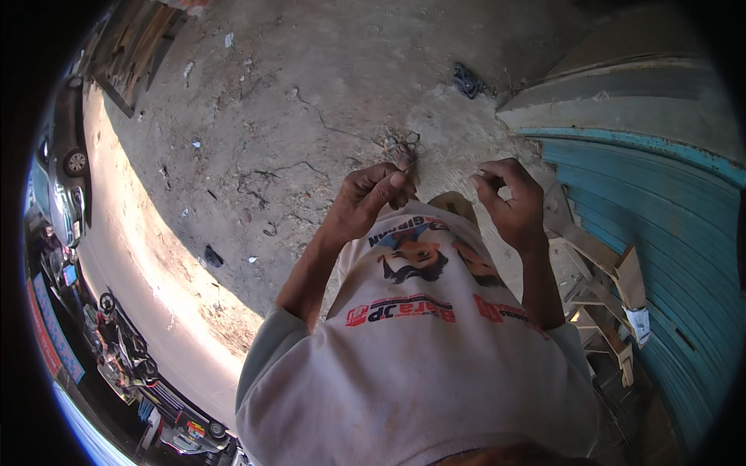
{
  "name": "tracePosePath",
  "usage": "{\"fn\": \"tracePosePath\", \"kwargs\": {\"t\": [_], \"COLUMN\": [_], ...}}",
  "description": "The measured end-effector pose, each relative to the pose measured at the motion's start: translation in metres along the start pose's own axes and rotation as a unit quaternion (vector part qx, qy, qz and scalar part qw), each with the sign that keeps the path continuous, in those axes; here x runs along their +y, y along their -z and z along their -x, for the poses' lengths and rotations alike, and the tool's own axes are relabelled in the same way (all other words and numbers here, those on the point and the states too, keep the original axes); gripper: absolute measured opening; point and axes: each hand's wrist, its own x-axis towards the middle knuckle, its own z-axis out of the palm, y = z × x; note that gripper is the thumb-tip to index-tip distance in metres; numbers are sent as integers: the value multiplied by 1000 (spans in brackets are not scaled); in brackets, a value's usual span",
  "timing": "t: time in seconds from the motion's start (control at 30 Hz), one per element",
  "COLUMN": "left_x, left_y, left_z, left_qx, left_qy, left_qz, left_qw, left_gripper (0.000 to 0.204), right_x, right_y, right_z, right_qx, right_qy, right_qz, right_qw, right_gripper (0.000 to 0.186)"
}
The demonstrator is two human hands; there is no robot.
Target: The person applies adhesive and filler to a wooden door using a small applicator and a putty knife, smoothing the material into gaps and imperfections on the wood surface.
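My left hand (371,196) is raised in front of my shirt with its thumb pressed against curled fingers. Whatever may be in that pinch is too small to make out. Level with it on the right, my right hand (511,200) has its fingers bent and the thumb near the index fingertip; anything between them cannot be made out. The two hands are apart. Just beyond my left fingertips appears a small tangled bundle (400,146), seemingly on the ground, with thin dark wire or string (326,124) trailing to its left. Below my hands, my light printed shirt (420,357) fills the view.
A blue corrugated shutter (653,225) closes off the right side, with wooden pieces (614,279) beside it. A dark crumpled cloth (468,81) lies ahead on the dirt ground (256,85). Planks (128,54) stand far left. Parked cars (66,186) and a motorbike (128,349) line the left.
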Motion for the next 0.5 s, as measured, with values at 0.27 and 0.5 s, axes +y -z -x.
{"fn": "tracePosePath", "kwargs": {"t": [0.27, 0.5], "left_x": [33, 55], "left_y": [-5, -19], "left_z": [-85, -155], "left_qx": [-46, -22], "left_qy": [31, 15], "left_qz": [-2, 23], "left_qw": [998, 999], "left_gripper": [40, 44], "right_x": [-4, 13], "right_y": [-10, 39], "right_z": [-84, -149], "right_qx": [-58, -90], "right_qy": [51, -86], "right_qz": [-119, -343], "right_qw": [990, 931], "right_gripper": [21, 9]}}
